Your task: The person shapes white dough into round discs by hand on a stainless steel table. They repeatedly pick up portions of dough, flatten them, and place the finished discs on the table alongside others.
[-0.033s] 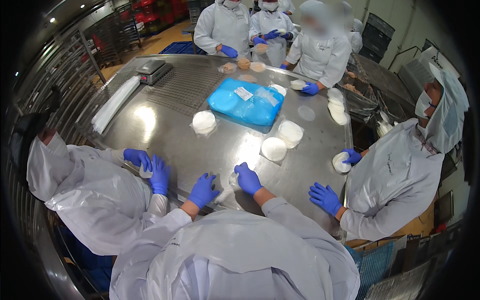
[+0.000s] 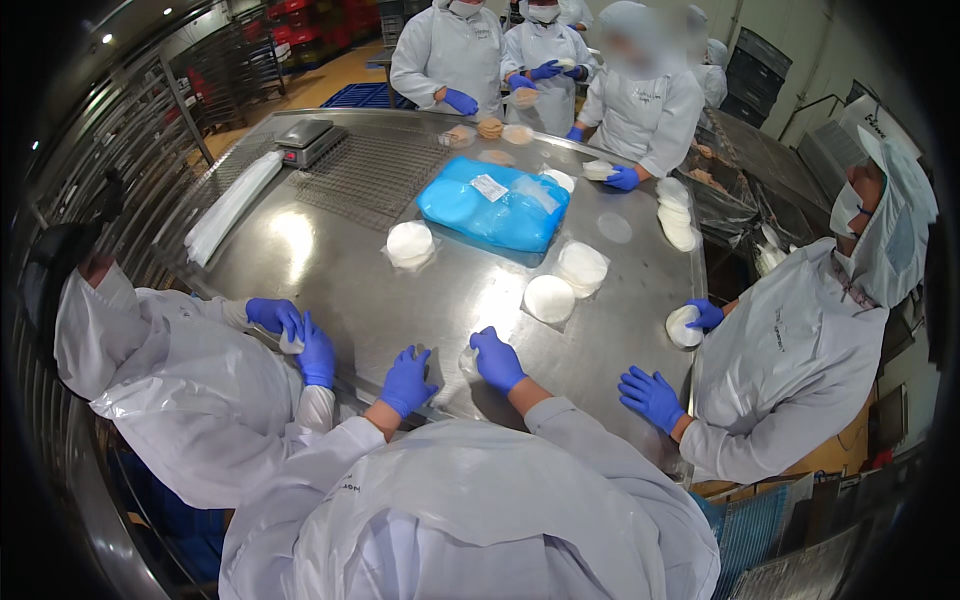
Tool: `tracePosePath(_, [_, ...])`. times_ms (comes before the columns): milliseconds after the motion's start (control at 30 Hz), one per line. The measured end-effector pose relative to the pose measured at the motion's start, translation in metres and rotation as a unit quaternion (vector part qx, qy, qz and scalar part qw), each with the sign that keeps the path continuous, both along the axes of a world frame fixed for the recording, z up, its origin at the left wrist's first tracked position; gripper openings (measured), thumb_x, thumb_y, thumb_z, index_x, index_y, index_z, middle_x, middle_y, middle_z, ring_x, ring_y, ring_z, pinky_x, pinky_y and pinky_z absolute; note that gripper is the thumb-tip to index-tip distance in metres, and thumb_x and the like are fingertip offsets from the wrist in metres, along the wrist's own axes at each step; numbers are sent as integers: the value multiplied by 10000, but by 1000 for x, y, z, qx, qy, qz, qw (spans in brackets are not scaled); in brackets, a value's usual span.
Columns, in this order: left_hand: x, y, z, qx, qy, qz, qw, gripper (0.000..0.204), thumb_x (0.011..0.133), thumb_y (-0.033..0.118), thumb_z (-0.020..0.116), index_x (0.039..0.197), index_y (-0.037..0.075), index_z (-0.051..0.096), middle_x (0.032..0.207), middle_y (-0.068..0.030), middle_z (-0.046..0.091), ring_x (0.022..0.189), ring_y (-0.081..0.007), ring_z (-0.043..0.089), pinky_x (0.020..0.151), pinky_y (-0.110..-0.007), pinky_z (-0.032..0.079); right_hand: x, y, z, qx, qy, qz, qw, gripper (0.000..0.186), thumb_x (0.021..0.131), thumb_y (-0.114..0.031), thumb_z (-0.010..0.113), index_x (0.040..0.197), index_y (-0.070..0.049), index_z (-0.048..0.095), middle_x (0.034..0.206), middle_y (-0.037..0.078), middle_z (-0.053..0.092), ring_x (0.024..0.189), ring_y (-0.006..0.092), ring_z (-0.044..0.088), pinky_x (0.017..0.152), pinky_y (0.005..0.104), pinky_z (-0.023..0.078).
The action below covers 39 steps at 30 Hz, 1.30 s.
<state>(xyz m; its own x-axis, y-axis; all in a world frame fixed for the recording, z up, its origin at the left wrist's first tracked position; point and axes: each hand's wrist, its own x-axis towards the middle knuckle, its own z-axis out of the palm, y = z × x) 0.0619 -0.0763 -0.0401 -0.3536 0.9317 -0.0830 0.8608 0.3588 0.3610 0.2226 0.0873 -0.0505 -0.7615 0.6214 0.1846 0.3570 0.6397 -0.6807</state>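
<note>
My left hand (image 2: 408, 380), in a blue glove, lies on the near edge of the steel table (image 2: 340, 270) with fingers spread and nothing in it. My right hand (image 2: 497, 360), also gloved, rests a little further in, fingers bent down. Its thumb touches a small clear piece of film (image 2: 467, 358); whether it grips the film is not visible. Beyond my hands lie white round discs in clear wrap (image 2: 549, 298) (image 2: 582, 266) (image 2: 410, 243). A blue plastic bag of goods (image 2: 495, 205) sits at the table's middle.
A co-worker on my left holds a small white disc (image 2: 290, 343) in gloved hands. Another on my right holds a disc (image 2: 683, 325), the other hand (image 2: 650, 395) flat on the table. Several people work at the far end. A scale (image 2: 310, 140) and a wire grid (image 2: 370, 175) sit far left.
</note>
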Motion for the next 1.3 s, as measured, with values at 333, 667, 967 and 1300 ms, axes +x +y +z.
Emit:
tracePosePath(333, [18,-18,-13,-109,14,7,994,894,722,354,746,1451,123,282,1466,-267,235,1348,-483,243,1002,-509,418,13,-11,5,-40,20,10,999,182,825,-54,471,986,-96,545,1013,185,511,859,421,565,748,469,459])
tracePosePath(667, [27,5,29,12,-798,118,591,597,851,256,634,1380,138,384,1273,-138,498,1118,-213,516,812,-338,493,28,-20,-17,-507,377,106,768,349,899,-57,498,1246,-59,462,1150,125,569,1058,240,578,928,358,477])
tracePosePath(967, [14,24,41,161,-678,212,685,296,907,193,531,1199,151,512,996,-12,564,809,-115,548,717,-252,441,17,-29,110,-73,308,65,946,310,773,72,437,1023,-50,574,1157,153,559,1035,284,577,878,337,462])
tracePosePath(1300, [10,19,32,73,-794,375,473,539,948,471,472,1377,149,419,1250,-111,528,1151,-275,526,950,-440,454,-16,30,15,-392,230,80,887,411,842,26,438,1238,-47,520,1183,77,521,982,188,570,900,348,474])
